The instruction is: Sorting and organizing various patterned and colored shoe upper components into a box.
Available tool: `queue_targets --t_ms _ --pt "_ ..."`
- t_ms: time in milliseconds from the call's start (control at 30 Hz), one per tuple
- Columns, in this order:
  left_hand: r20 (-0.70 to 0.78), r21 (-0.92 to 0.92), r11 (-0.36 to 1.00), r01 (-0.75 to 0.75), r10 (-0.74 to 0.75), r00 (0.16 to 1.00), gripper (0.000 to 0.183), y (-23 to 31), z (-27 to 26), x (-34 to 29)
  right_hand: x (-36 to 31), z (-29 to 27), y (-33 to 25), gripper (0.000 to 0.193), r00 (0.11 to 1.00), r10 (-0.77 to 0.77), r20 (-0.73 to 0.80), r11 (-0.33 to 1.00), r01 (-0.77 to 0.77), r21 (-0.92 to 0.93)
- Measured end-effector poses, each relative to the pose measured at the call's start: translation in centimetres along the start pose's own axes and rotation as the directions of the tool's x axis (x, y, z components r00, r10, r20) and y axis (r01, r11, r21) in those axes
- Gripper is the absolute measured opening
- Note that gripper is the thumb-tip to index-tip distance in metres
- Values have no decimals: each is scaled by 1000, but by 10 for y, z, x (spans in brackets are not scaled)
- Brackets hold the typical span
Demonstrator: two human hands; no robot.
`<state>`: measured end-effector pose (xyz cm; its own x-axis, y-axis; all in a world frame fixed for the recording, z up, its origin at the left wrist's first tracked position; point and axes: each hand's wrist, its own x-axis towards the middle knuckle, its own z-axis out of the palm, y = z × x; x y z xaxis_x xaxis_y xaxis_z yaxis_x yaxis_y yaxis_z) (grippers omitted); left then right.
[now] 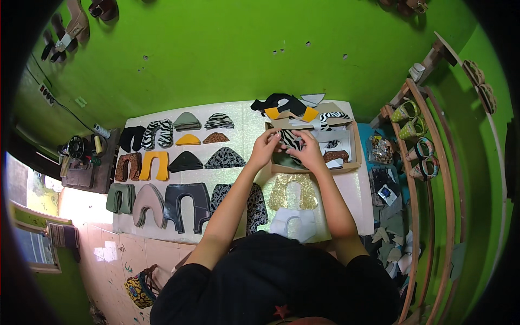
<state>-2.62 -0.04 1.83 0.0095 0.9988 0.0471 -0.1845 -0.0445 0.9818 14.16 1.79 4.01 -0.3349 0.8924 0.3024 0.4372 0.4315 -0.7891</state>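
Observation:
Over an open cardboard box (355,147) at the right of the table, my left hand (264,147) and my right hand (310,151) grip a zebra-print shoe-upper piece (291,140) between them. The left fingers pinch its left edge, the right fingers its right side. Under my hands lies an olive piece (283,159), partly hidden. Inside the box, white pieces and a brown spotted piece (337,156) show beside my right hand. Nearer to me rest a gold glitter U-shaped piece (279,190) and a white U-shaped piece (280,221), below my forearms.
Stacks of cut pieces line the table's left, among them yellow arches (157,162), grey arches (172,203) and black half-rounds (185,161). Black and yellow pieces (279,103) lie behind the box. A wooden rack with green sandals (413,129) stands right; a sewing machine (81,149) stands left.

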Motion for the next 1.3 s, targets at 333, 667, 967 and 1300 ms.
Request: queue_targets --t_ms 333,667,967,1300 --pt "-118 -118 992 41 -55 992 23 24 -51 -46 -17 35 -51 54 999 -31 -23 999 31 28" --pt "-298 -158 987 -28 -21 954 18 27 -106 -78 -15 99 -43 18 966 260 -13 946 -252 203" --pt "-345 -137 990 -42 -8 939 25 33 -148 -88 -3 135 -63 14 969 226 -97 955 -202 216" --pt "-328 -167 985 -54 -4 945 23 43 -177 -66 22 156 -80 20 973 210 -98 961 -187 206"
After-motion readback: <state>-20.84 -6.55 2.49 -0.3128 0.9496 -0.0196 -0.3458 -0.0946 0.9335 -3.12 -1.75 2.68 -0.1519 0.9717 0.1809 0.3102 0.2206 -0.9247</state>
